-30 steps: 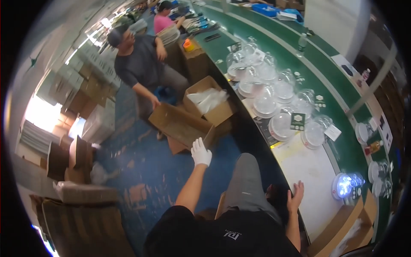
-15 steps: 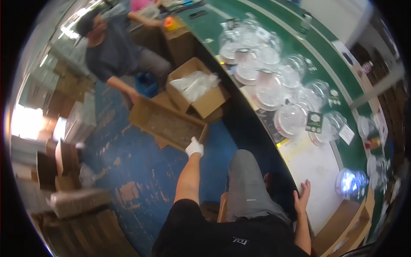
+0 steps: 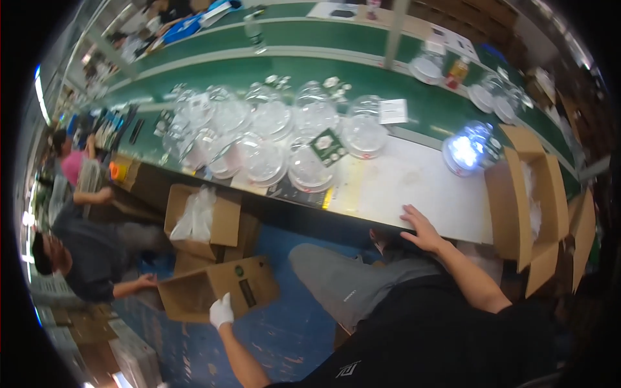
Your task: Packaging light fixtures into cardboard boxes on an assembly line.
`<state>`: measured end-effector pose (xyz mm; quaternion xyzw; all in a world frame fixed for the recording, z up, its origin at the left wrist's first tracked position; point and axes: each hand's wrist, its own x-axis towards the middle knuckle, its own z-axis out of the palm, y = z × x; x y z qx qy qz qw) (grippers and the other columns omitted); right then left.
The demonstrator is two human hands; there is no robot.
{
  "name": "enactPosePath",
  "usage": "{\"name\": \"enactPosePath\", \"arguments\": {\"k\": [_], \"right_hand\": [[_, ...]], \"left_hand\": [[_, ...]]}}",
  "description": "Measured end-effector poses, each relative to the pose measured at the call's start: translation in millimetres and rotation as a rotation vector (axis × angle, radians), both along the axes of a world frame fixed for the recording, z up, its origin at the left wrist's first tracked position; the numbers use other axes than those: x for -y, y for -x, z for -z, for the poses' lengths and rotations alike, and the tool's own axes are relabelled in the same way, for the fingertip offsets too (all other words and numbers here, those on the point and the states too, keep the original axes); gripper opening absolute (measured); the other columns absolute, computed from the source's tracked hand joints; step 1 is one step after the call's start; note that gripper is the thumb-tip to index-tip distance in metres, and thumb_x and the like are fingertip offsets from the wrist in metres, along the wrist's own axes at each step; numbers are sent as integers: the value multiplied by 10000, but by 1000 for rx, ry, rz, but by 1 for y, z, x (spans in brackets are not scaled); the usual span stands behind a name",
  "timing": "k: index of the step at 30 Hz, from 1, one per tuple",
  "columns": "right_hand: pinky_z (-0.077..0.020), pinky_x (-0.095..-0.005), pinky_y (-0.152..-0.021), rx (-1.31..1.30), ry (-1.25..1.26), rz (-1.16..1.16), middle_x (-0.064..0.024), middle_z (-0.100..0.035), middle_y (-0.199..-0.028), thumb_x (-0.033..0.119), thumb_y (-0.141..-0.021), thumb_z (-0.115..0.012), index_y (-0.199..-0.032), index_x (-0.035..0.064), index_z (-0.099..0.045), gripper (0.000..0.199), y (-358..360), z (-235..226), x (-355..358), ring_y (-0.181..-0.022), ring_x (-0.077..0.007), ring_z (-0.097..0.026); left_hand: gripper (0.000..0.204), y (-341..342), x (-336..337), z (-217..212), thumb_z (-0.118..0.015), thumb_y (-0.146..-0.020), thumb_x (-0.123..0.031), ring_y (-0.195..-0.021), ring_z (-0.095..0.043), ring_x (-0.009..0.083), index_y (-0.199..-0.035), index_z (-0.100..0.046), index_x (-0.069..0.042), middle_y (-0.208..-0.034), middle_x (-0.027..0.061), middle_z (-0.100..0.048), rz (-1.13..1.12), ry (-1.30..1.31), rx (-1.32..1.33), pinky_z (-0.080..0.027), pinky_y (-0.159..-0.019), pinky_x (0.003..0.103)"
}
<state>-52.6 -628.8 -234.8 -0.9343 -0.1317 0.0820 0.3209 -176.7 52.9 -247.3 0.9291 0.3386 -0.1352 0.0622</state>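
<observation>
Head view shows my gloved left hand (image 3: 221, 311) closed on the near edge of an open cardboard box (image 3: 217, 289) on the floor, a seated co-worker (image 3: 84, 255) gripping its far side, while my bare right hand (image 3: 424, 231) rests open-fingered, holding nothing, on the white table edge (image 3: 414, 194).

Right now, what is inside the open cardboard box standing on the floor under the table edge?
The open cardboard box holds a crumpled clear plastic bag that rises above its rim. Anything beneath or inside the bag is covered and cannot be seen.
</observation>
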Motion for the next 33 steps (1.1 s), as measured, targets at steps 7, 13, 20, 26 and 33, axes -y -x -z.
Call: {"name": "enactPosePath", "arguments": {"k": [7,13,20,26,33], "right_hand": [[-423,-403,-1083,149,-154,156,-159,-569,-1382,323,-941,-664,-1232,63,-632,392,-53,-82,32,-1277,-327,-540],[-512,-443,-926,415,269,476,-140,-673,-1172,371,-942,-650,-1145,60,-646,372,-144,-235,151,-1128,-320,-628],[-549,-465,-898,-62,759,384,-176,-692,-1186,390,-896,-707,-1176,74,-679,423,-202,-201,234,-1120,-346,-663],[-579,-446,-828,-1,713,368,-179,-730,-1065,339,-830,-788,-1042,51,-737,361,-206,-186,247,-1010,-352,-708],[-530,-478,-837,311,548,250,-182,-697,-1015,307,-870,-712,-1006,47,-686,295,-206,-259,226,-981,-369,-666]], "left_hand": [[423,57,4,-157,-609,-997,-296,-770,-662,181,-1111,-675,106,-871,130,-726,-350,631,668,-519,-693,345],[645,62,97,-345,-641,-973,-289,-1335,-340,313,-1442,-329,25,-1474,128,-358,-522,707,438,-287,-1114,472],[305,79,214,-418,-706,-924,-190,-813,-668,197,-1057,-693,84,-930,137,-718,-126,423,689,-531,-697,325],[297,18,307,-455,-624,-972,-185,-1049,-633,241,-1115,-632,75,-1206,173,-657,53,1027,399,-534,-888,352],[255,-50,402,-464,-574,-985,-197,-723,-640,131,-990,-659,43,-864,59,-690,348,863,251,-507,-631,310]]}}
